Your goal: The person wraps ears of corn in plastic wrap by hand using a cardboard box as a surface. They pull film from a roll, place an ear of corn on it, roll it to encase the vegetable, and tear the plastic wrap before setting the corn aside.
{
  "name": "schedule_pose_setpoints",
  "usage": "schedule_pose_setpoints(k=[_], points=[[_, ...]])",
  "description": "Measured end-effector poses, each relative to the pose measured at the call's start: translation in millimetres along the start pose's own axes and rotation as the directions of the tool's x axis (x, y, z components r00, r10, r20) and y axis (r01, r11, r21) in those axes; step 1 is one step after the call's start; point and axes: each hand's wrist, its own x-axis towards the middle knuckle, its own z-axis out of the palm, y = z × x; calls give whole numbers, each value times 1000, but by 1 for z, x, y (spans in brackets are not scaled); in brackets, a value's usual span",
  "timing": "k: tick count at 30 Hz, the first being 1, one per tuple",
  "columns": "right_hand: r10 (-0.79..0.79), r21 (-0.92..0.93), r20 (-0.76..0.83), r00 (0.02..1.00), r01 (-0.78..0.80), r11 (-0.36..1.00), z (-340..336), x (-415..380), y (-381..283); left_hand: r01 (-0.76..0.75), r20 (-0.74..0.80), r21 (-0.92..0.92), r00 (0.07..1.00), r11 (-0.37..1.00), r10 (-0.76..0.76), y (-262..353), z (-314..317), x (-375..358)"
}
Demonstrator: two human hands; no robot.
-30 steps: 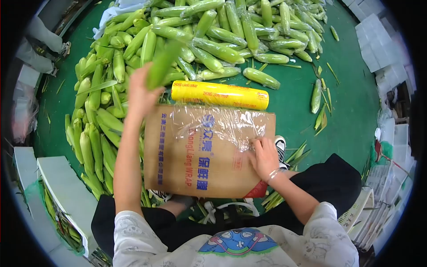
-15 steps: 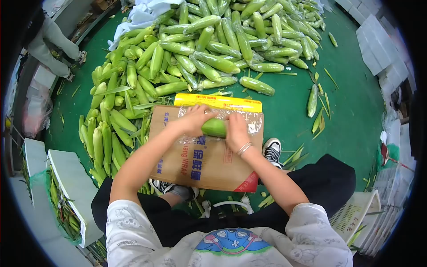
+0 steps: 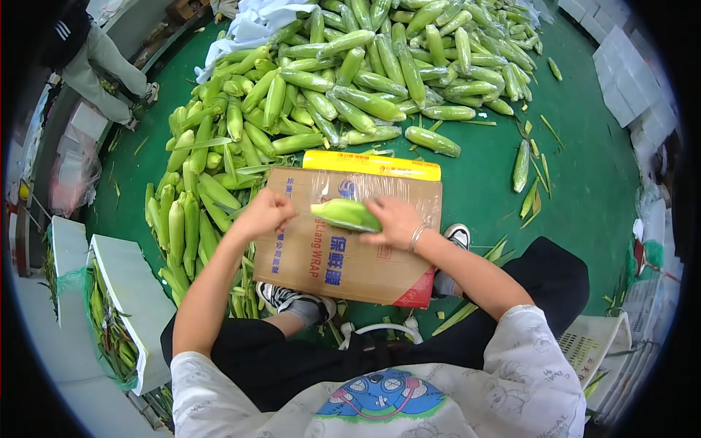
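Clasping one end of the pale-green, husk-wrapped corn ear (image 3: 342, 214) over the brown cardboard box (image 3: 358, 266), my right hand (image 3: 396, 224) likely meets firm slickness, best held mid-body; my left hand (image 3: 268, 214) bunches nearby.

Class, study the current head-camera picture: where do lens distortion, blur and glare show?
Head view: fisheye bending, with black corners; head view: slight motion blur on the bare right hand and the green, elongated corn ear it grips; head view: whitish glints on green ears wrapped in clear plastic film.
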Motion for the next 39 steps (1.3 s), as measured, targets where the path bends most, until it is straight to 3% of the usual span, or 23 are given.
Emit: schedule_pose_setpoints(k=[3,5,7,8,10,12,14,16,17,18,19,24,26,27,28,29,30,31,32,34,36,38,39], points=[[81,230,176,981,-121,966,2,-17,-51,-103,50,5,993,995,103,28,17,-2],[124,217,158,980,-157,963,19,-47,-75,-295,23,270,954,917,300,12,56,22],[155,184,201,967,-193,964,11,-69,-88,-555,173,601,793,575,584,-31,110,38],[180,162,240,954,-222,961,2,-74,-93,-558,174,592,793,581,583,-27,119,39],[176,37,161,971,-185,982,-1,-57,-82,-392,227,505,920,769,320,-12,128,34],[392,-2,-60,918,-393,919,19,-35,-47,-292,191,555,956,779,222,0,119,43],[418,-129,-222,881,-451,883,-5,-4,-4,-345,-127,581,856,737,501,6,104,48],[291,-121,-167,942,-312,942,-11,22,35,-441,20,634,830,635,557,12,103,43],[290,-121,-178,940,-314,942,-9,34,42,-530,59,705,705,470,707,8,111,46],[415,255,-26,909,-395,882,-8,49,42,-579,110,762,555,288,825,6,115,51],[463,575,169,870,-468,671,-4,58,42,-570,137,789,526,228,839,7,114,60],[240,758,389,889,-457,465,19,55,50,-705,205,679,449,204,869,-6,115,105],[70,649,288,955,-248,719,33,31,37,-721,208,611,543,325,814,-16,128,77],[70,650,285,956,-247,719,31,25,25,-561,236,606,804,564,545,-17,136,57],[77,501,323,943,-239,832,26,19,11,-324,343,496,925,806,160,4,136,29],[88,337,360,929,-217,916,25,12,-1,-17,452,440,868,898,-205,-20,149,20],[82,342,356,931,-212,915,28,6,-9,349,622,-103,753,932,-213,-19,155,-17],[62,219,282,957,-127,968,30,1,-16,838,954,-183,277,514,-112,-63,164,-26],[26,80,214,977,-44,996,31,-4,-19,908,979,-193,202,373,15,-66,160,-58],[34,134,201,979,-62,989,30,-6,-17,887,949,-18,160,462,-271,-78,144,-78],[-17,274,200,980,-40,961,27,-9,-17,489,864,334,182,806,-469,-69,102,-61],[-30,375,231,972,-60,925,19,-13,-30,322,676,532,395,783,-622,-15,62,-69],[-36,473,264,964,-97,876,13,-14,-40,333,669,525,408,784,-621,-27,51,-70]])
